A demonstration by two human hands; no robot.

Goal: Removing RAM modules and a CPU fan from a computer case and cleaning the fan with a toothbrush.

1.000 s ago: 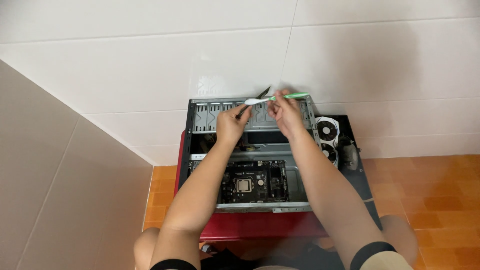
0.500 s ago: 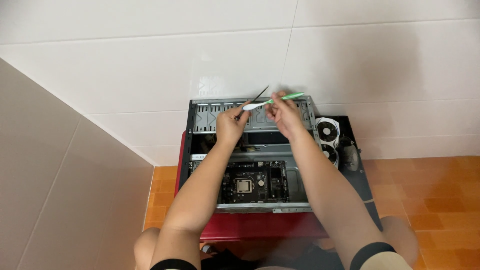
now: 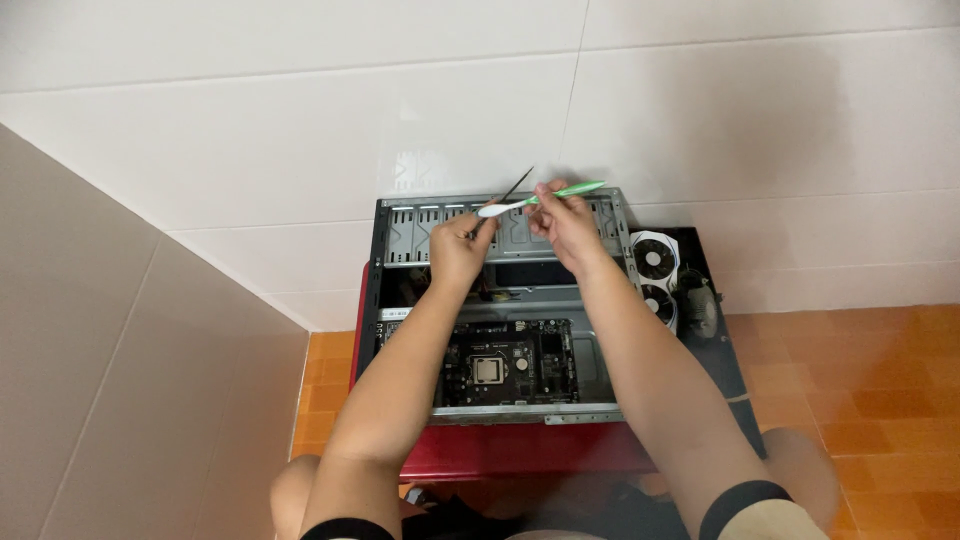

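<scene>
Green-white brush [image 3: 540, 200]; red case [image 3: 520, 450]

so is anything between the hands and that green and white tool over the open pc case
Nothing visible. The right hand already holds the green and white tool, and the left hand holds a thin black tool just beside it.

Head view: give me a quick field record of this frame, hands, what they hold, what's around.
left hand: raised over the case, gripping a thin dark tool
right hand: holding a green-and-white tool, white tip pointing left
tool relation: the two tools cross between the hands
open computer case: lying flat against the tiled wall
motherboard: inside, processor socket exposed
graphics card: with two fans, right of the case
floor: orange tiles
</scene>
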